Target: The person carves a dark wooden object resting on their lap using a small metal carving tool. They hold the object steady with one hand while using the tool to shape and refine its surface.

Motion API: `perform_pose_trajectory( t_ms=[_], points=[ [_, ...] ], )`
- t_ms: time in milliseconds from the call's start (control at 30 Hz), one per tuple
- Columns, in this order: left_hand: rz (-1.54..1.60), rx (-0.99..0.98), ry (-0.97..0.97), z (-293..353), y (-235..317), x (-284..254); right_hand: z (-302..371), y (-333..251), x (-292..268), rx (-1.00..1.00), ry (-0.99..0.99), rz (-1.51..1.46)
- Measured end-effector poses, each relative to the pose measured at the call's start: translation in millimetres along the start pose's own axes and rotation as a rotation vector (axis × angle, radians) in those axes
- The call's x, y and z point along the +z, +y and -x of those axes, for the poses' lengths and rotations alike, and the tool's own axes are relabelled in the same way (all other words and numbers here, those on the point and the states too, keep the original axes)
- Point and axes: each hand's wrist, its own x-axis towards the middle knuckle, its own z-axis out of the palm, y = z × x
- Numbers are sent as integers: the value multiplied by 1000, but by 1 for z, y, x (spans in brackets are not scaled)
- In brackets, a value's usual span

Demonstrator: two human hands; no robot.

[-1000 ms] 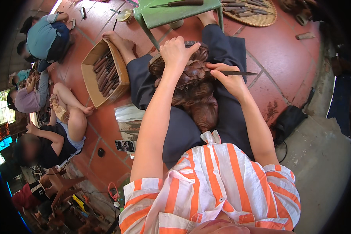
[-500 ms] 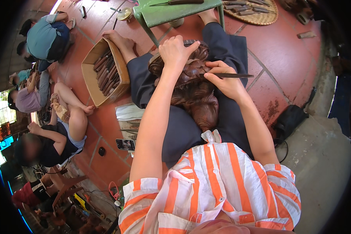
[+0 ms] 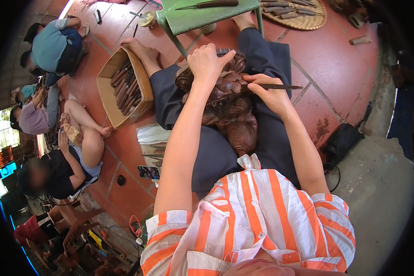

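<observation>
A dark brown wood carving [image 3: 242, 131] with rounded, curling grooves lies between my thighs. My left hand [image 3: 207, 64] is closed over its far upper part, thumb pointing right; its fingertips are hidden behind the hand. At the carving's right side, my right hand [image 3: 267, 91] pinches a slim, dark, flat file-like tool [image 3: 287, 87]. One end of the tool reaches in over the carved surface, and the other sticks out to the right. Its working tip is too small to make out.
A cardboard box [image 3: 147, 103] of wooden-handled tools stands left of my leg. Ahead is a green stool [image 3: 179, 18] with a knife-like tool on it. A woven tray [image 3: 315, 20] holds more tools. A phone [image 3: 148, 172] lies at left. Several people sit farther left.
My right hand has shifted slightly, and the tool's outer end has moved a little to the right. My left hand stays on the carving. A seated person's hand at left has moved.
</observation>
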Motion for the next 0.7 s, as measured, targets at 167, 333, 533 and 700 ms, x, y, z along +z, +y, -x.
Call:
perform_pose_trajectory(
  t_ms=[167,333,533,700],
  points=[
    [-3,-27,-33,0,-2,-1,4,-19,14,-20,-11,198],
    [10,-18,1,0,1,1,3,-3,8,-49,8,131],
    [12,-16,1,0,-2,1,5,-12,12,-39,18,129],
    [12,-5,5,0,-2,0,4,-6,12,-55,32,131]
  ],
)
